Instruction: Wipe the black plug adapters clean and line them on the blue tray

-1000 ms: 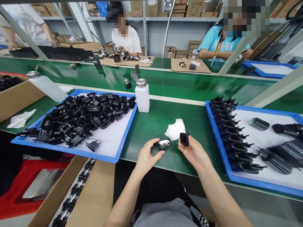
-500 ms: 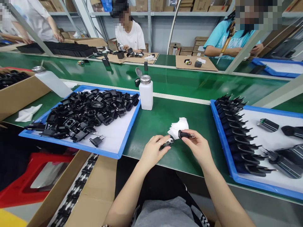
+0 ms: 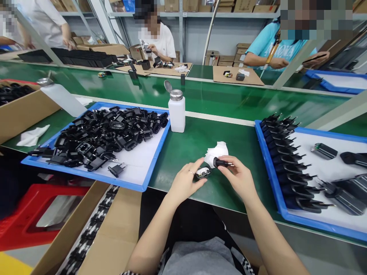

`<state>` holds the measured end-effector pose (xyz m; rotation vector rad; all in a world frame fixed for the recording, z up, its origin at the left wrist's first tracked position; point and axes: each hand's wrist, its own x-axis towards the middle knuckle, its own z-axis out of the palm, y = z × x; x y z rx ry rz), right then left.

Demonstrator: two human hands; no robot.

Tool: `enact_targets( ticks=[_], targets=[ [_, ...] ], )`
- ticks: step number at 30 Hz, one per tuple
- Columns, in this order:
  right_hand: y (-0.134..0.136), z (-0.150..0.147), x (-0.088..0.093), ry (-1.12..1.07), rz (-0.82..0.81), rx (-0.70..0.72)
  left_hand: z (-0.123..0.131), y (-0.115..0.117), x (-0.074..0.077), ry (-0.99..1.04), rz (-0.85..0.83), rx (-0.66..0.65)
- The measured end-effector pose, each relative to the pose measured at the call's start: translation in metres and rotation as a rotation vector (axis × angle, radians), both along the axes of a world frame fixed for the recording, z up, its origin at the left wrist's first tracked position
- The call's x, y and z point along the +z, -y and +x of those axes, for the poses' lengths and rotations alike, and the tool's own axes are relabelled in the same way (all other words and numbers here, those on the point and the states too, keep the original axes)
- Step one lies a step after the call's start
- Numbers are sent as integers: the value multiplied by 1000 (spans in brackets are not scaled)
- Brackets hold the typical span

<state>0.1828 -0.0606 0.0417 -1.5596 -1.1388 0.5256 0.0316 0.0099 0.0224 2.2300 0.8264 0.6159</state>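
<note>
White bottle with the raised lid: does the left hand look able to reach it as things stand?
Probably yes: bare green tabletop lies between the left hand and the white bottle, though its grip is occupied by an open black adapter housing.

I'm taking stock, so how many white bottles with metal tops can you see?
2. One bottle stands by the far right corner of the left blue tray; another bottle is beside that tray's far left corner. More could be hidden.
</note>
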Motion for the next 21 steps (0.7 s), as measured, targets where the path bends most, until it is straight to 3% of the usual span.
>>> enact_targets(
  ticks=[4, 9, 14, 21],
  targets=[
    [1, 0, -1, 42, 7, 15, 0, -2, -2, 48, 79, -94],
    [3, 0, -4, 109, 10, 32, -2, 2, -8, 125, -96, 47],
    [3, -4, -1, 217, 24, 73, -3, 5, -3, 108, -309, 119],
    [1, -14, 3, 428, 21, 231, -3, 4, 0, 82, -279, 105]
  ],
)
